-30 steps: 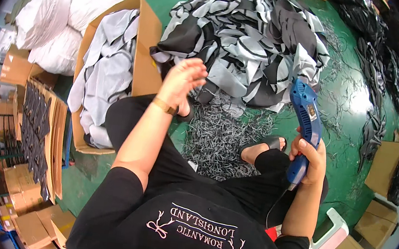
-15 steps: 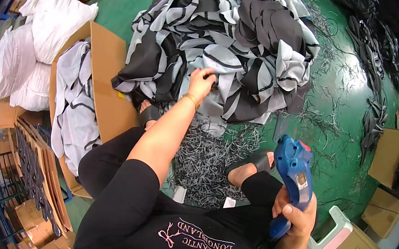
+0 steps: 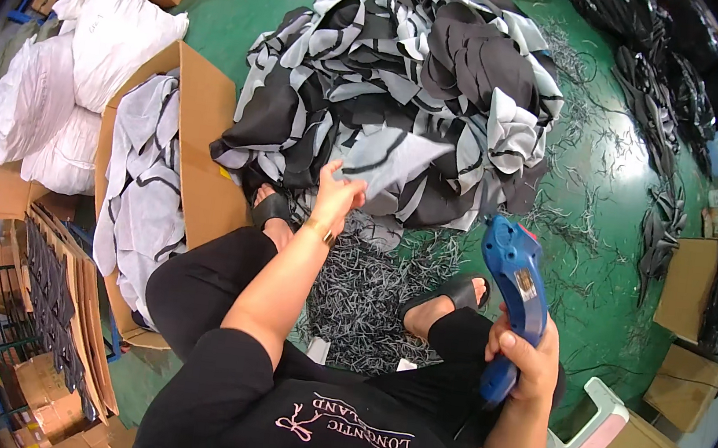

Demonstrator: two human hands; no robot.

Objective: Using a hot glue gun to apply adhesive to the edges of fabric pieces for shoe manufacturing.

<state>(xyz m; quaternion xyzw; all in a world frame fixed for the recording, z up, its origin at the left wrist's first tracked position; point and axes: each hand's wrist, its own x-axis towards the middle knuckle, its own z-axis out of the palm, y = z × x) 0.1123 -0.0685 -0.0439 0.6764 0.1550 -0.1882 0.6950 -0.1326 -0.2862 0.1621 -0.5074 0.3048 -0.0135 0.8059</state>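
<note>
My left hand (image 3: 335, 200) pinches the near edge of a light grey fabric piece (image 3: 388, 161) with a black stripe. The piece is lifted at the near side of a big pile of grey and black fabric pieces (image 3: 485, 52), its far tip blurred. Wrapped round the handle of blue electric scissors (image 3: 517, 273) is my right hand (image 3: 530, 358), off to the right above my knee. The head of the scissors points away from me, apart from the fabric, and its blade is hard to make out.
Thin grey trimmings (image 3: 367, 305) lie heaped between my feet. An open cardboard box (image 3: 208, 145) of grey fabric stands at my left, with white sacks (image 3: 123, 38) behind it. Black plastic bags (image 3: 689, 85) line the far right. A white and pink device (image 3: 597, 428) is by my right arm.
My left hand has drawn back towards me from the pile, raising a grey fabric piece. My right hand has shifted slightly left with the electric scissors.
</note>
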